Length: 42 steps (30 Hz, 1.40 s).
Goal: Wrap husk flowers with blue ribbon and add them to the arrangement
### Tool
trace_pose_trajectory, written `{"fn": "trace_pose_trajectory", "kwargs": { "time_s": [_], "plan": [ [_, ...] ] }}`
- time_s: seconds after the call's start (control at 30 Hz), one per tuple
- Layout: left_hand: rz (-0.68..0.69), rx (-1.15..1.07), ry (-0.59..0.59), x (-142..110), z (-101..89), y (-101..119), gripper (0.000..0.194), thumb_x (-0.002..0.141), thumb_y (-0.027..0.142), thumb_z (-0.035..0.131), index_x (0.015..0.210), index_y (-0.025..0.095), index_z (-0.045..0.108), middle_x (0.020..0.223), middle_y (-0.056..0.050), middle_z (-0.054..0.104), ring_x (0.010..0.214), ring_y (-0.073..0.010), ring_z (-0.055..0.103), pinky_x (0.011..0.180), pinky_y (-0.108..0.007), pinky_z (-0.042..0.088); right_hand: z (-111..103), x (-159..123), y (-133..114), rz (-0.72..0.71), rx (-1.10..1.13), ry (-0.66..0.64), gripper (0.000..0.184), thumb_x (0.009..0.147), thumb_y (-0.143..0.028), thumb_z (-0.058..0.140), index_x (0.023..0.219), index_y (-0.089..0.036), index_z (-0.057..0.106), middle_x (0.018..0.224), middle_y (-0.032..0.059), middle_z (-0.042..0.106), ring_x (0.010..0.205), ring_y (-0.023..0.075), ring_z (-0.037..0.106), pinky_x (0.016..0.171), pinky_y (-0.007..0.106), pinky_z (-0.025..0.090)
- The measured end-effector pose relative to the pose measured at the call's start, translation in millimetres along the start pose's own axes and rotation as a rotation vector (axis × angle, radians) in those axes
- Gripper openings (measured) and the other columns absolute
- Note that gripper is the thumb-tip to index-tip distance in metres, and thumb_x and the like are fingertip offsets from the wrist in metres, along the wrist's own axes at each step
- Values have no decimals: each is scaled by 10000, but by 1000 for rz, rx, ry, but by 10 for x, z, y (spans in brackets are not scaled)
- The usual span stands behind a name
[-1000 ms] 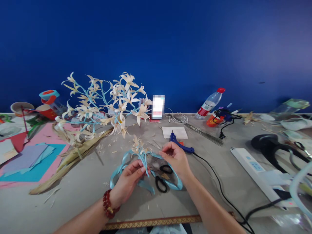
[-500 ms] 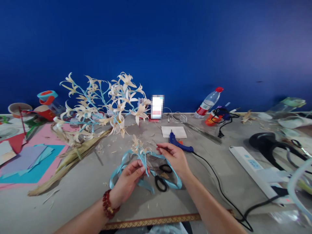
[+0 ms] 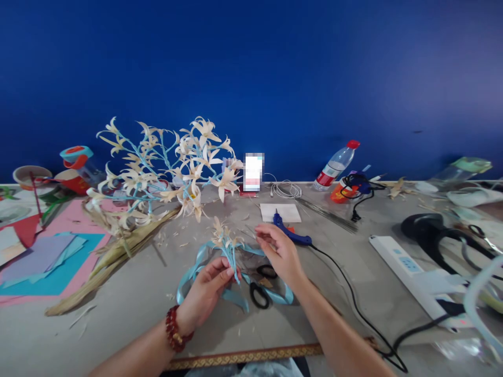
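My left hand is closed around the stems of a small spray of artificial flowers, cream petals on light-blue wrapped stems. The spray points up and away from me. To its right, my right hand hovers with fingers loosely bent and a little apart; I make out nothing held in it. Light-blue ribbon loops on the table around and under both hands. Scissors with black handles lie between my hands, their blades mostly hidden by the left hand and ribbon.
A larger arrangement of cream flowers stands at the back left, above dried husks and coloured paper. A blue glue gun lies beyond my right hand, its cord trailing right. Behind are thin wires and a bottle; a power strip lies right.
My right hand has shifted slightly up, and its thumb and forefinger, pressed together before, have parted. The left hand and the flower spray have stayed in place.
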<state>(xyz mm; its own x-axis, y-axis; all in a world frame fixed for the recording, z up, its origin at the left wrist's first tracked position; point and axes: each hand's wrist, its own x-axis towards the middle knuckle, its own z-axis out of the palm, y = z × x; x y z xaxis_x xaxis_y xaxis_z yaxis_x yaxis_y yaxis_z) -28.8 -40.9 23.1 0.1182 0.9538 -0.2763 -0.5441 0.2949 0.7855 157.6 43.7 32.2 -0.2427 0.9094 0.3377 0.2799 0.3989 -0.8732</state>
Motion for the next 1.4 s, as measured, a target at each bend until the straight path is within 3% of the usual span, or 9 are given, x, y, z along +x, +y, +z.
{"fn": "trace_pose_trajectory", "kwargs": {
  "time_s": [0.07,0.13,0.23,0.3,0.4,0.57,0.73,0.9,1.4],
  "plan": [
    [-2,-7,-4,-1,0,-1,236,687,333,810,770,165,666,734,-8,672,693,-115,584,686,-221,425,-1,-8,2,73,75,-22,206,911,-346,544,1012,-211,662,874,47,696,684,173,641,657,283,516],
    [-4,-17,-12,0,-6,-8,221,701,321,802,771,164,663,735,-10,674,696,-114,585,688,-218,423,-2,-18,10,137,76,-28,202,899,-371,567,918,-205,681,696,10,672,542,152,590,574,274,503],
    [-1,-35,-26,4,-23,-25,196,725,303,786,782,166,657,742,-12,678,694,-115,587,690,-222,426,-11,-23,-4,55,-19,34,222,856,-379,639,702,-220,656,578,-24,626,532,151,558,804,367,519],
    [4,-45,-29,8,-33,-34,189,730,295,782,791,170,654,744,-10,678,697,-117,589,697,-225,430,-21,-19,-42,-45,-67,47,186,871,-356,623,739,-237,678,670,-6,676,667,184,610,998,444,420],
    [7,-33,-31,11,-38,-39,179,738,293,776,792,170,657,743,-9,674,702,-114,587,694,-217,424,-25,-12,-103,-99,-84,-7,185,929,-317,526,981,-256,693,1007,56,708,983,238,608,1016,439,397],
    [9,-40,-14,14,-40,-40,178,729,300,782,792,179,666,765,-12,688,709,-119,597,704,-226,430,-20,-35,-115,-95,-87,-8,235,905,-296,573,679,-234,590,697,8,624,714,182,576,1002,399,397],
    [70,-21,36,42,-88,-80,158,732,276,778,830,183,695,796,-12,688,715,-122,584,708,-238,433,-11,-108,-228,-143,-128,-122,134,907,-286,566,798,-227,616,939,52,656,910,210,579,868,334,431],
    [117,2,50,61,-114,-96,138,745,264,764,857,195,721,794,-5,680,760,-144,588,749,-264,438,102,-212,-327,-60,-101,-398,155,879,-356,606,799,-222,606,788,15,623,772,181,572,699,273,418],
    [177,22,-12,21,-37,-52,140,752,238,758,877,179,736,846,-19,692,836,-149,599,804,-246,456,309,-290,-114,317,372,-437,351,773,-487,684,689,-192,513,614,-42,458,569,111,383,535,228,300]
  ]
}}
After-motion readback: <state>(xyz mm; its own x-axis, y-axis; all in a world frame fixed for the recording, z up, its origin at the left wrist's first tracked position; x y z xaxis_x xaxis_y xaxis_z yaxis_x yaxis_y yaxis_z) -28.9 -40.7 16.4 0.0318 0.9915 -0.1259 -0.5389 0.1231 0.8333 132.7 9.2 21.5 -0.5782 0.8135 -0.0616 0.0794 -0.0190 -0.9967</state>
